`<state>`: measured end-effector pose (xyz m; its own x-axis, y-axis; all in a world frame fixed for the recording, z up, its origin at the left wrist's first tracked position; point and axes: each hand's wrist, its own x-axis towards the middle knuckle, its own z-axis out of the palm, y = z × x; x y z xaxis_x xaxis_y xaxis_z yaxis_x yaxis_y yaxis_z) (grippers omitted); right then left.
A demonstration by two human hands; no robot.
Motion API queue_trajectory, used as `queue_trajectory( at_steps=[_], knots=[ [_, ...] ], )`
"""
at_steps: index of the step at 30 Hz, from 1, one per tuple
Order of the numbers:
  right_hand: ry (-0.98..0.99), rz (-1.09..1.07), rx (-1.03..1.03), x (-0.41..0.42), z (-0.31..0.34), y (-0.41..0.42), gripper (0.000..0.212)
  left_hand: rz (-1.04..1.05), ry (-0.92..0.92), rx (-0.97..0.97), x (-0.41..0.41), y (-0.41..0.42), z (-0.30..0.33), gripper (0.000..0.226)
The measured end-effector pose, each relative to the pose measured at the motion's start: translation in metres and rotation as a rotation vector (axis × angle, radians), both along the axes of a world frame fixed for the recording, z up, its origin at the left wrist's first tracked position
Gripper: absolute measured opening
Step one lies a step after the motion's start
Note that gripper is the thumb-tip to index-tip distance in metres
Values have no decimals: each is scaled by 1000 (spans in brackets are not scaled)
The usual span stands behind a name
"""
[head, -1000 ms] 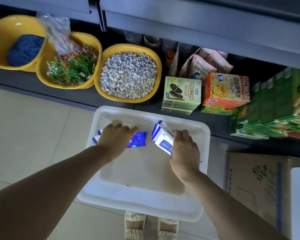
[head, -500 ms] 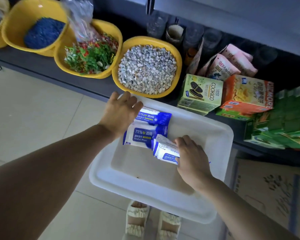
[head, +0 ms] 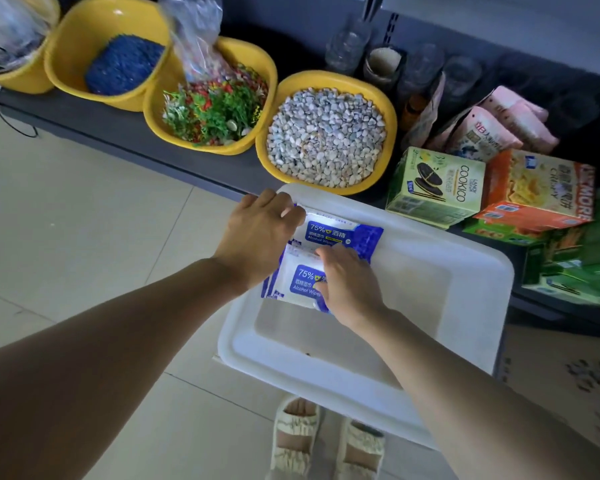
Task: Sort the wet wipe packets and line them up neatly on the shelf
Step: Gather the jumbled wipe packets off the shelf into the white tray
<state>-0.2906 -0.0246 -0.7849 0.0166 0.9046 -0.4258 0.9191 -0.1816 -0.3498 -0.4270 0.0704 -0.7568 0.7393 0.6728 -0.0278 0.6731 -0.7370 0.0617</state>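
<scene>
Both hands are above the white tray (head: pixel 465 306), each grasping wet wipe packets. The left hand (head: pixel 257 240) grips the upper packet (head: pixel 347 233) at its left end. The right hand (head: pixel 347 285), at 4 o'clock from the left one, pinches the lower packet (head: pixel 298 282); this packet partly overlaps the upper one. At 12 o'clock from the tray stands a yellow bowl of pebbles (head: pixel 326 133) on the dark shelf (head: pixel 118 129).
</scene>
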Motion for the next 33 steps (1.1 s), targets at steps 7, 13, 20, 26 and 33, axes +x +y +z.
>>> queue_trajectory(
  at_steps=[7, 13, 20, 26, 33],
  knots=[
    [-24, -49, 25, 20, 42, -12, 60, 22, 117, -41, 3, -11, 23, 48],
    [-59, -23, 91, 53, 145, -22, 53, 124, 242, -217, 21, -15, 113, 44],
    [-154, 30, 190, 79, 313, -18, 42, 135, 172, -343, 46, -13, 278, 33],
    [-208, -8, 276, 103, 463, -23, 51, 100, 68, -244, 68, -14, 431, 31],
    [-290, -89, 432, 133, 606, -39, 44, 38, -83, -113, 96, -24, 580, 29]
  ],
)
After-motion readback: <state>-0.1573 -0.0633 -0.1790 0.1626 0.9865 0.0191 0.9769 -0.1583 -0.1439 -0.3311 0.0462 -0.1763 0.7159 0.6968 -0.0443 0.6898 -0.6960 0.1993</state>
